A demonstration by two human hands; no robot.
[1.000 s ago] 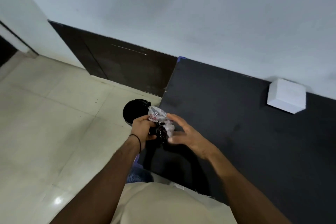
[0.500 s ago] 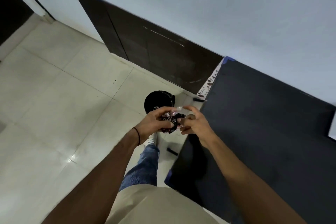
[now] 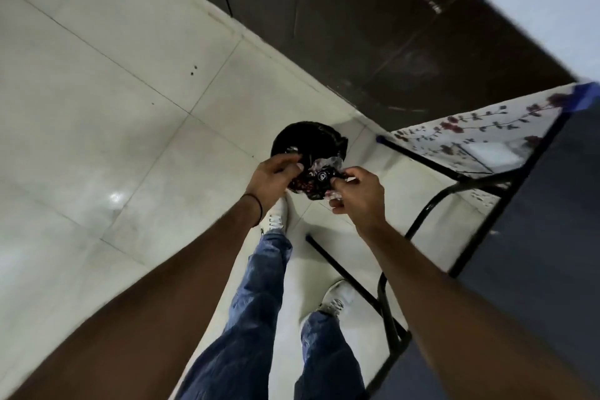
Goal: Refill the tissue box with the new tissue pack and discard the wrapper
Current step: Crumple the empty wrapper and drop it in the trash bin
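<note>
Scrunching the wrapper (image 3: 316,180) w/ both hands, standing over the floor beside the table (image 3: 539,230). Left hand (image 3: 276,177) is curled, fingers closed round the left side of the crumpled plastic; right hand (image 3: 357,193) pinches the right side w/ thumb + fingertips, other fingers folded under. Wrapper is a small balled wad, dark print w/ some clear/white film, held between the two hands, apart from any surface.

Progress, judged: the wrapper looks empty and wadded, so the refill part is prob done, but the tissue box isn't in view so can't confirm. Left to do: drop the wad in the bin (image 3: 308,143). Bin is a round black container on the tile floor (image 3: 97,107), just past the hands and partly hidden by them; looks dark-lined, contents unclear. Hands sit near the bin's near rim in the pic, height above it can't be told.

Room/edges: open floor to the person's left and ahead-left, nothing in the way. On the right the table's black metal leg frame (image 3: 383,299) runs near the right foot (image 3: 336,297), and the floral cloth edge (image 3: 470,136) hangs near the bin's right side. Dark wall panel (image 3: 357,26) is behind the bin. Left foot (image 3: 276,221) is near the bin base. Straight reach fwd looks clear; swinging right risks brushing the frame or cloth.
</note>
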